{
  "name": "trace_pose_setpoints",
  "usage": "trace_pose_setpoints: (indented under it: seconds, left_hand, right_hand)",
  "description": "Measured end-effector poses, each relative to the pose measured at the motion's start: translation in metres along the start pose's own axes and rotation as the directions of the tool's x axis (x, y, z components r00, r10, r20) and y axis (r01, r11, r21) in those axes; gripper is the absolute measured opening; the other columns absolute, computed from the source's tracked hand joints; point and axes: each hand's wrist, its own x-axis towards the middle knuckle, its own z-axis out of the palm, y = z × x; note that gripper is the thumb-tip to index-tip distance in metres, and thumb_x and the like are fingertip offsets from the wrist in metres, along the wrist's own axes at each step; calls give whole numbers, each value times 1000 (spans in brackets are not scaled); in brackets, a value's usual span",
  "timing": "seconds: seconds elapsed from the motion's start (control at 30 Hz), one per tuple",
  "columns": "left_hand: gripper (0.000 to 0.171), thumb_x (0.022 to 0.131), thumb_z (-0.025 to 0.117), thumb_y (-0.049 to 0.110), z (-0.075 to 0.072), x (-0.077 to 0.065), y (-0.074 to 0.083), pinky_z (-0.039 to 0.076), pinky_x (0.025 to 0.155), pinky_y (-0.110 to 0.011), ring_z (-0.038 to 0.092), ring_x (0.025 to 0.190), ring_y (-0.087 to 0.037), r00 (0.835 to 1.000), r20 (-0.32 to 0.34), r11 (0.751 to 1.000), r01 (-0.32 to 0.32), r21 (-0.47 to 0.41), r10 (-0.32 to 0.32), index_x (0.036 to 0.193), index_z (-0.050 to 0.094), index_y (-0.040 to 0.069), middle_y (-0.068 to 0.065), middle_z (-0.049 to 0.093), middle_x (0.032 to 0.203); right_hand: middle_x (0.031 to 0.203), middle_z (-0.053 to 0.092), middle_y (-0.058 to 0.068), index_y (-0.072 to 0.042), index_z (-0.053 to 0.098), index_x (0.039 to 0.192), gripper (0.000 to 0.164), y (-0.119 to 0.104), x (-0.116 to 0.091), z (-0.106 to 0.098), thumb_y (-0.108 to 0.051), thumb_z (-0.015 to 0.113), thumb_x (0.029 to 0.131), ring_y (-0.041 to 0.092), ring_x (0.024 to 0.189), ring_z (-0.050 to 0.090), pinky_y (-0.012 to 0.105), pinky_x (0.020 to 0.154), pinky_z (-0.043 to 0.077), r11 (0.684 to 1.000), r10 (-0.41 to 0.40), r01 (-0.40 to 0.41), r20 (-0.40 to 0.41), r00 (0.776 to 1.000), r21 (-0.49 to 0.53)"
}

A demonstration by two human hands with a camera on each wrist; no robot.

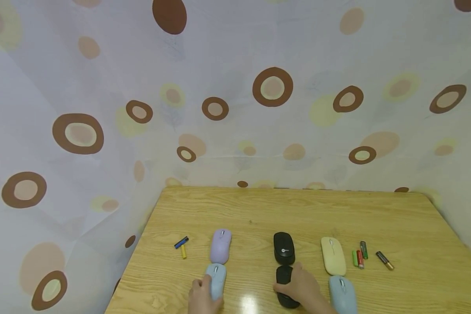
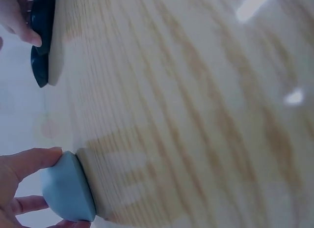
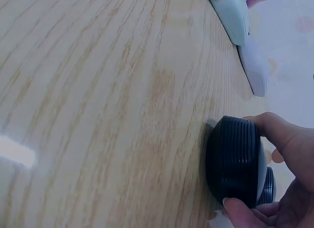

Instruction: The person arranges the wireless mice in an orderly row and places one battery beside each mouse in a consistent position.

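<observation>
My left hand [image 1: 205, 297] grips a light blue computer mouse [image 1: 217, 279] by its sides, thumb and fingers around it in the left wrist view. Just beyond that mouse's far end lies a lilac mouse [image 1: 221, 246]. With my right hand [image 1: 303, 285] I hold a black mouse [image 1: 284, 275], its ribbed side showing between thumb and fingers [image 3: 240, 213] in the right wrist view. A second black mouse [image 1: 284, 248] sits directly behind it, in line. Both held mice rest low at the wooden table's [image 1: 255, 218] surface.
Right of my right hand, a cream mouse [image 1: 333, 256] lies behind another light blue mouse [image 1: 343, 295]. Several small batteries, among them a red one [image 1: 360, 259] and a dark and gold one [image 1: 385, 260], lie farther right. Blue [image 1: 181, 242] and yellow [image 1: 183, 251] batteries lie at left. Patterned sheeting [image 1: 235, 131] surrounds the table.
</observation>
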Motion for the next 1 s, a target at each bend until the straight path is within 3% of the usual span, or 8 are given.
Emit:
trace_pose_setpoints:
  seconds: [0.53,0.73,0.87,1.0]
  left_hand:
    - [59,52,83,8,1,0,4,47,63,-48,51,74,-36,1000,-12,1000,-4,16,4,101,50,4,-18,46,89]
    - [59,54,83,8,1,4,5,47,64,-48,51,76,-36,997,53,998,49,25,-50,104,51,3,-19,44,91]
    - [60,56,83,8,1,5,6,48,64,-48,51,77,-36,994,82,997,71,32,-73,106,51,3,-19,44,91]
    - [59,57,83,9,-1,5,6,48,66,-49,51,79,-37,990,108,995,91,35,-94,107,51,3,-20,44,92]
  right_hand:
    - [87,58,29,20,32,119,103,3,-3,4,-57,73,64,37,77,60,43,64,49,1000,-13,13,-23,1000,2]
    - [92,57,33,22,31,120,107,4,-5,3,-62,69,65,40,80,60,43,65,50,1000,2,-1,-16,1000,29]
    - [81,58,24,20,38,110,94,8,-6,-8,-62,62,72,28,68,58,36,56,47,998,-25,29,-58,998,60]
    - [64,51,10,9,47,94,58,16,-2,-38,-46,59,83,18,53,47,30,46,39,992,-83,97,-159,984,83]
